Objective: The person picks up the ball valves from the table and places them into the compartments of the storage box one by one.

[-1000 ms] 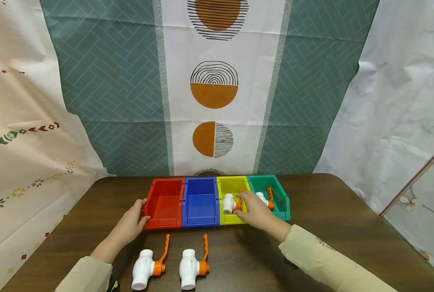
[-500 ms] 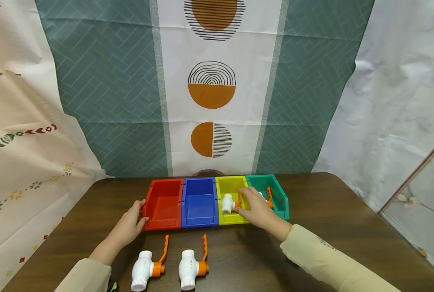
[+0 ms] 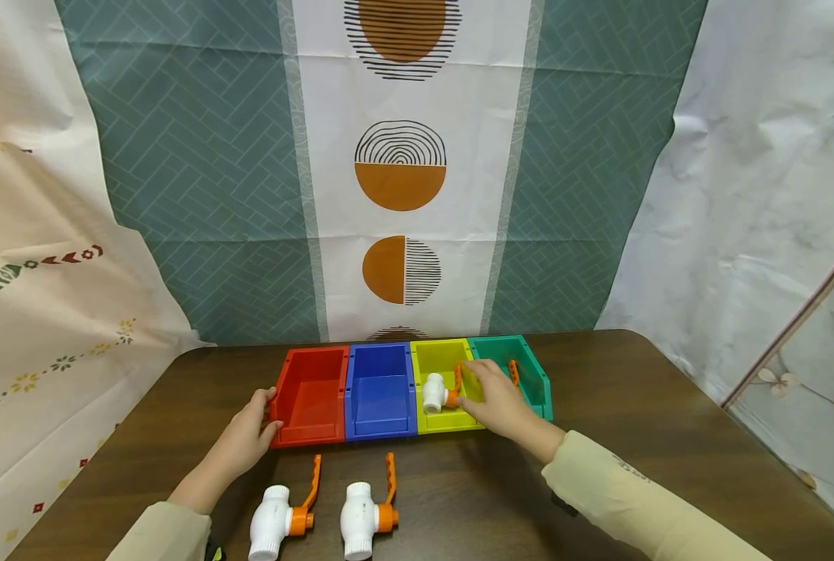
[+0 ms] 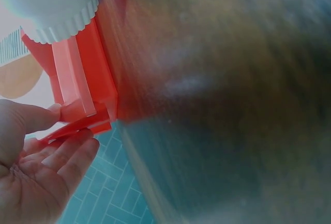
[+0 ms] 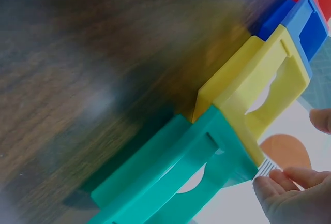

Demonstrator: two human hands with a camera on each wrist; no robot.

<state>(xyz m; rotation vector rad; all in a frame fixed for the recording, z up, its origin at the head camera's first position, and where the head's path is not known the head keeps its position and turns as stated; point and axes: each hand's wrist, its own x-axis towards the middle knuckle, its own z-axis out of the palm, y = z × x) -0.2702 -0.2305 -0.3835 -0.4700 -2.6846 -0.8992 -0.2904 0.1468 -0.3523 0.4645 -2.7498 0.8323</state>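
In the head view, my left hand (image 3: 243, 433) holds the left side of the red bin (image 3: 311, 358). The left wrist view shows its thumb on the bin's front corner and its fingers against the outer wall. My right hand (image 3: 502, 402) is over the yellow bin (image 3: 431, 354) and the green bin (image 3: 544, 389), thumb and fingers parted with nothing between them. A white ball valve (image 3: 432, 393) with an orange handle lies in the yellow bin, just left of the right thumb. Of the valve in the green bin, only an orange handle (image 3: 513, 372) shows; my right hand hides the remainder.
A blue bin (image 3: 380, 360) stands between the red and yellow ones, all four in a joined row. Two more white ball valves, one at left (image 3: 271, 520) and one beside it (image 3: 357, 520), lie on the dark wooden table (image 3: 634, 436). A patterned cloth (image 3: 248, 179) hangs behind.
My right hand has moved slightly right, away from the valve in the yellow bin, and covers more of the green bin's valve. The left hand stays on the red bin. The head view has shifted slightly.
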